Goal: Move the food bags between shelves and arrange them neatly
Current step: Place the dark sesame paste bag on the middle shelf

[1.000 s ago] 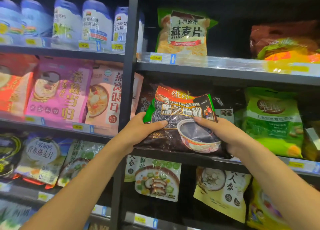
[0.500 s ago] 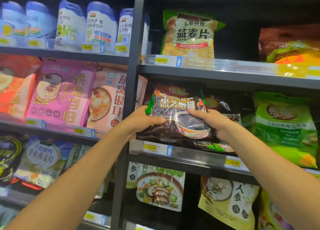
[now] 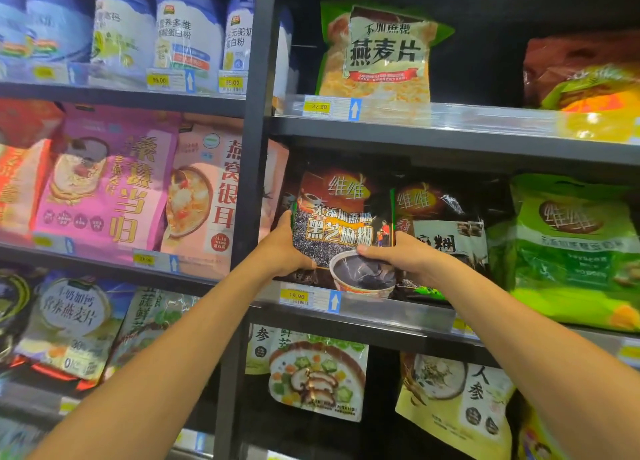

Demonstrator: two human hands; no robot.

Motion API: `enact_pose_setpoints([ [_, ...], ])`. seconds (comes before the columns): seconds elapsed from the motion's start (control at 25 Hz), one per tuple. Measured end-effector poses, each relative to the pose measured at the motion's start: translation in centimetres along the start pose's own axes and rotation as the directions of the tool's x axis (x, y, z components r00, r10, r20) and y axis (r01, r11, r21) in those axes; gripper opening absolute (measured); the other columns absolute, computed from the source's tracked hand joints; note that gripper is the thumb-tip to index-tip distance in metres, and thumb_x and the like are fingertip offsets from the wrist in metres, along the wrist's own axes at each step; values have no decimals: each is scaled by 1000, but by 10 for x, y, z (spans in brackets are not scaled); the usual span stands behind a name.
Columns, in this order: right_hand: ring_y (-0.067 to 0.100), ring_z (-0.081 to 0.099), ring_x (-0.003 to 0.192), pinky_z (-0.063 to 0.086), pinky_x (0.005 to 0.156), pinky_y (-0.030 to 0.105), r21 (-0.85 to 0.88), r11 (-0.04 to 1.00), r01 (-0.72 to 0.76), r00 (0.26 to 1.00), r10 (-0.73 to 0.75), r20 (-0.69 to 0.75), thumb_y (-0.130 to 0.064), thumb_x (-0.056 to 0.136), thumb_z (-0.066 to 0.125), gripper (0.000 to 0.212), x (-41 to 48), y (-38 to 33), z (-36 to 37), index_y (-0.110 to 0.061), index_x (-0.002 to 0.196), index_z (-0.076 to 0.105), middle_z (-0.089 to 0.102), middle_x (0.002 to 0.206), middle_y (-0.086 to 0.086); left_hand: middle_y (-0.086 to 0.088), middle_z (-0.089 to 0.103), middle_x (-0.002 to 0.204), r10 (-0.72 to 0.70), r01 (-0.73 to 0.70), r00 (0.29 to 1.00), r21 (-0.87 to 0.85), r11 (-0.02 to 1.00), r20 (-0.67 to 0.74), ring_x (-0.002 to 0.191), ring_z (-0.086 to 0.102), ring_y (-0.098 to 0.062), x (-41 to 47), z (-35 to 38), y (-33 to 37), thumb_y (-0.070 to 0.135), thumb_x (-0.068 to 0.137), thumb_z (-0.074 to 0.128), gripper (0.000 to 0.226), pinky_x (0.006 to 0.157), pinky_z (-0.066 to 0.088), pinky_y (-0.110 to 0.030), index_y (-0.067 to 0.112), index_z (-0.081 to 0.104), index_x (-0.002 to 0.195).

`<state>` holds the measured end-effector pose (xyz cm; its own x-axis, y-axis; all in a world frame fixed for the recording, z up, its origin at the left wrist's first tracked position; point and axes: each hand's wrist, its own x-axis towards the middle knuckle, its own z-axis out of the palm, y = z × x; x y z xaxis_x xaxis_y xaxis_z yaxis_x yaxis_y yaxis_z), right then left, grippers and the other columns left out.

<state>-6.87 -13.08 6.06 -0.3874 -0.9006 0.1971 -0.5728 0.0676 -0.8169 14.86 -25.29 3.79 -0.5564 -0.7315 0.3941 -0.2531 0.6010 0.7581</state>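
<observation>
A dark black-sesame paste bag (image 3: 341,224) with a bowl picture stands upright at the left end of the middle shelf (image 3: 391,312) in the right bay. My left hand (image 3: 284,248) grips its lower left edge. My right hand (image 3: 405,257) holds its lower right corner. Both thumbs lie on the front of the bag. A second dark bag (image 3: 441,231) of the same brand stands just behind and to its right, partly covered by my right hand.
A green bag (image 3: 571,248) fills the shelf's right part. An oat-flake bag (image 3: 381,54) stands on the shelf above; soup-mix bags (image 3: 317,376) hang below. A black upright post (image 3: 251,168) divides the bays; pink bags (image 3: 110,179) sit to its left.
Both hands have lifted the sesame bag from a tilted, forward-leaning pose out past the shelf edge and pushed it back onto the shelf, where it now stands upright.
</observation>
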Motion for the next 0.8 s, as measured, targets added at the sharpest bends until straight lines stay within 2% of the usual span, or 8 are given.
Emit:
enact_pose_setpoints([
  [0.08,21,75,101,56,102,48,-117,993,23,999,-20,28,-45,83,84,31,-5,1,-5,-28,106,73,81,100,-3,-3,61,138,17,-17,1000,44,999,5,123,63,-24,1,-2,-4,11,73,91,106,108,52,-52,21,25,155],
  [0.2,5,64,95,49,88,31,-299,954,27,997,-5,73,-53,80,84,31,-17,2,-15,-40,100,63,71,104,-16,0,60,140,89,-87,996,91,992,-16,125,63,-20,-10,-5,-4,17,77,90,98,110,51,-50,23,30,154],
  [0.28,3,61,84,48,76,23,-384,922,39,994,3,110,-50,82,84,31,-23,5,-16,-40,99,60,68,100,-15,2,53,145,158,-145,986,176,974,-61,129,58,-19,-23,-5,-2,21,83,86,84,113,48,-44,26,38,152],
  [0.4,10,64,65,53,61,25,-450,889,82,993,-34,114,-51,78,86,36,-21,14,-8,-39,103,64,74,87,-3,-2,49,146,255,-197,960,377,905,-112,130,54,-21,-44,-4,0,27,93,76,59,110,44,-37,26,53,148],
  [0.48,8,66,61,52,56,23,-464,883,68,997,-40,71,-50,77,87,41,-15,14,-1,-34,108,66,74,84,1,-3,60,135,271,-219,959,392,893,-80,117,62,-19,-50,-4,0,29,97,72,41,102,51,-36,27,65,137],
  [0.6,8,69,66,56,57,20,-419,906,66,997,-45,59,-44,80,87,46,-8,8,11,-31,117,64,74,92,3,0,68,118,242,-204,969,383,901,-54,98,64,-15,-49,-6,2,27,98,70,31,91,55,-34,23,70,129],
  [0.72,11,70,71,61,64,23,-389,917,86,996,-70,54,-40,81,87,36,-6,3,23,-36,109,64,75,100,5,11,63,90,215,-176,975,401,899,-57,91,65,-17,-43,-9,1,25,94,76,19,83,55,-32,23,72,113],
  [0.8,12,71,71,63,66,25,-381,921,75,997,-68,33,-41,80,87,39,-5,6,24,-35,110,64,76,100,7,14,60,81,161,-130,986,393,910,-46,88,67,-19,-38,-11,-1,23,89,80,14,80,55,-33,24,69,96],
])
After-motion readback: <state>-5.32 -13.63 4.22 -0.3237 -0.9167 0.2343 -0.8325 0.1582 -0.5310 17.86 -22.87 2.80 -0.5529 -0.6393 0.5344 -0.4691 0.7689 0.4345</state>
